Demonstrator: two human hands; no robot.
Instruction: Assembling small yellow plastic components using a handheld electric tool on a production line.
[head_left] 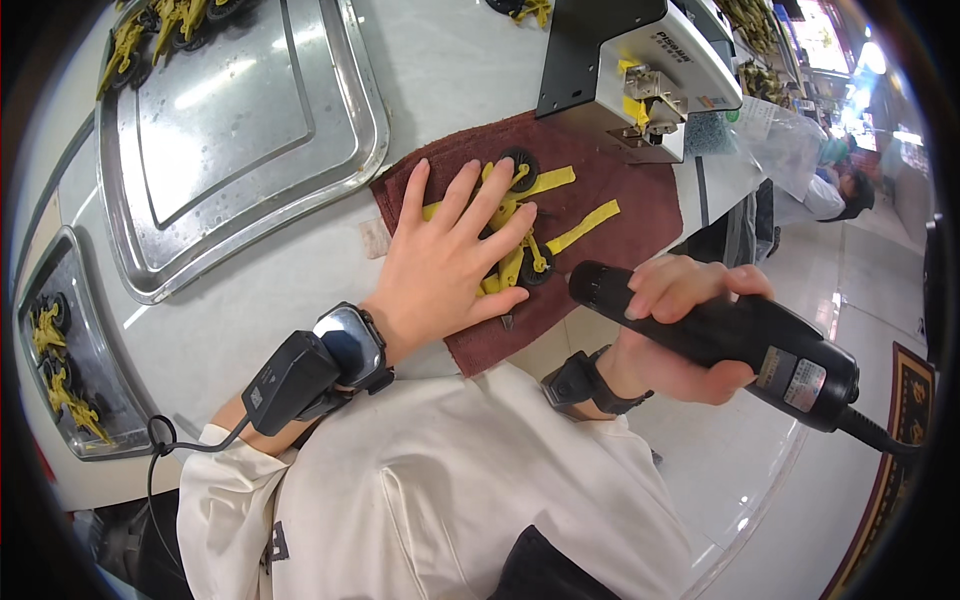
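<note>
In the head view, one yellow-and-black wheeled model (513,266) is pressed down on one maroon cloth (645,205) by the widely splayed left hand (437,248), apparently for steadiness, while one black corded tool (705,338) is gripped in the right hand (662,366), and two metal trays (240,130) are seen on the worktop (450,60).

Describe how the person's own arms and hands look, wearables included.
The left hand and right hand are bare. The left arm wears a glossy, square-faced black wrist device beside a black box with a dark cable; the right, a black strapped unit. The sleeve fabric is cream.
</note>
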